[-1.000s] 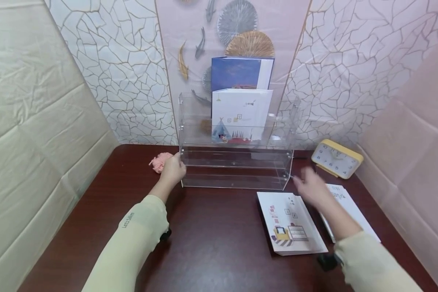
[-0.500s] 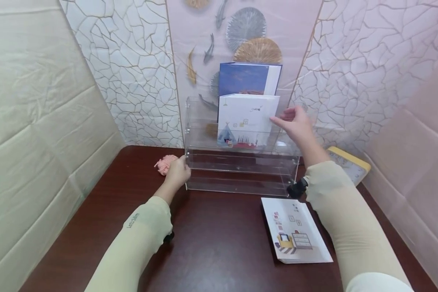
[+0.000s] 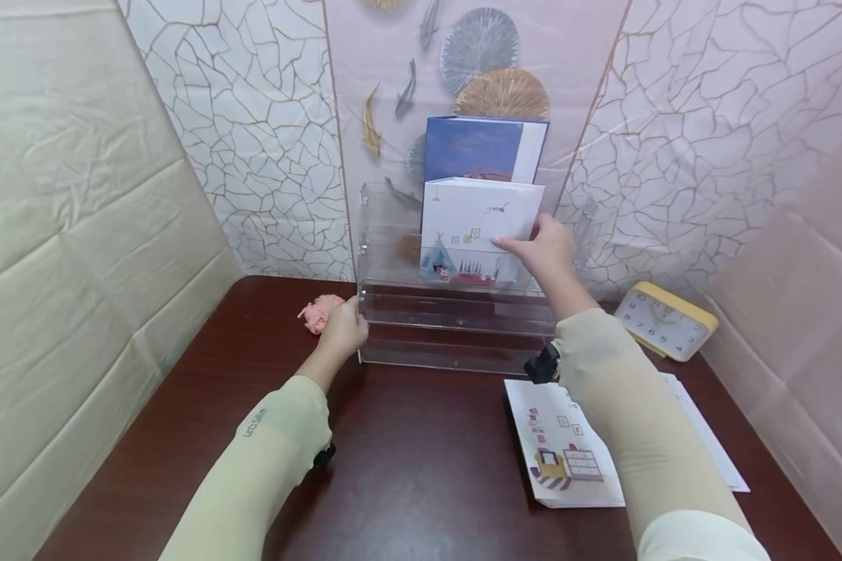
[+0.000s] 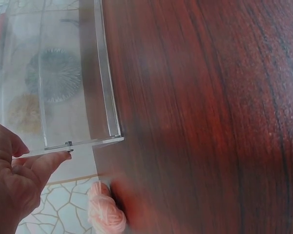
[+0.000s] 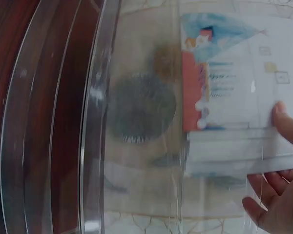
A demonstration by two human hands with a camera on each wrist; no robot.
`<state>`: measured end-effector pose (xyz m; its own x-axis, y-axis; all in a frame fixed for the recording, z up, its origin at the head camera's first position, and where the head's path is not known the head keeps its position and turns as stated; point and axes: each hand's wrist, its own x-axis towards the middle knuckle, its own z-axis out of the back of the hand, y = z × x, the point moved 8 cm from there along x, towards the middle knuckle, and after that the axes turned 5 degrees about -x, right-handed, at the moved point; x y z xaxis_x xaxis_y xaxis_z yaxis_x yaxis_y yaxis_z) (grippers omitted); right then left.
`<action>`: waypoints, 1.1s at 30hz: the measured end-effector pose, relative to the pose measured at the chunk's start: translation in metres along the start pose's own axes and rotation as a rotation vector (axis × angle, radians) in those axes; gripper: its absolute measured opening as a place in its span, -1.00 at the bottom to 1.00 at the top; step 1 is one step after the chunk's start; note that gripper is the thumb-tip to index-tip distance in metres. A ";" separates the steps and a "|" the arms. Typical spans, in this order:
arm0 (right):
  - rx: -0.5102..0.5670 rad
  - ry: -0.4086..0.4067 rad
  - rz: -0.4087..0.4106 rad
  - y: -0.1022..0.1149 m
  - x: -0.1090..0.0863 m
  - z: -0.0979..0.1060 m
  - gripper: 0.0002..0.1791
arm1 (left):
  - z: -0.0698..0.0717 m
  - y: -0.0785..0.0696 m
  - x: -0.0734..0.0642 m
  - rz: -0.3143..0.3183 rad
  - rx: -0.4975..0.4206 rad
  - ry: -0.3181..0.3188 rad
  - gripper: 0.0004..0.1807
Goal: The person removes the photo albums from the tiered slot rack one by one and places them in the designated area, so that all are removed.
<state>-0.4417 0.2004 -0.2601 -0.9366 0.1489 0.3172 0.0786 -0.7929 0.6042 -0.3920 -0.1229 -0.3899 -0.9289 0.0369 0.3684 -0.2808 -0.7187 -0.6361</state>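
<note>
A clear acrylic book rack (image 3: 449, 358) with stepped tiers stands at the back of the table. My left hand (image 3: 342, 330) grips its left side panel, thumb on one face and fingers on the other in the left wrist view. A white book (image 3: 463, 210) with a tent drawing stands upright in a tier of the rack, a blue book (image 3: 473, 148) rising behind it. My right hand (image 3: 549, 251) holds the white book by its right edge. The thumb presses the cover in the right wrist view; the other fingers curl at the book's side, partly hidden.
Another white book (image 3: 568, 467) lies flat at the right front, and a further white book (image 3: 702, 432) beside it is partly behind the right sleeve. A yellow clock (image 3: 666, 321) sits back right. Pink yarn (image 3: 317, 313) lies left of the rack.
My right hand has gone up from beside the flat books to the standing white book and taken hold of its right edge. The left hand keeps its grip on the rack.
</note>
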 end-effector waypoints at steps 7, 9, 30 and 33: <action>0.042 0.002 0.074 0.039 0.009 0.003 -0.31 | 0.001 -0.001 0.004 0.015 0.002 0.007 -0.60; 0.025 0.012 0.120 0.059 0.011 0.004 -0.31 | 0.000 -0.002 0.004 0.012 0.004 0.008 -0.60; 0.318 -0.080 0.273 0.118 0.017 0.007 -0.49 | -0.004 0.004 0.003 0.015 -0.051 0.028 -0.62; 0.425 -0.159 0.373 0.124 0.012 0.024 -0.52 | 0.001 0.006 0.002 0.010 -0.042 0.015 -0.65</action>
<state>-0.4354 0.1179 -0.1641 -0.7591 0.0182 0.6507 0.5538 -0.5074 0.6602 -0.3955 -0.1272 -0.3923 -0.9353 0.0408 0.3516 -0.2811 -0.6893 -0.6678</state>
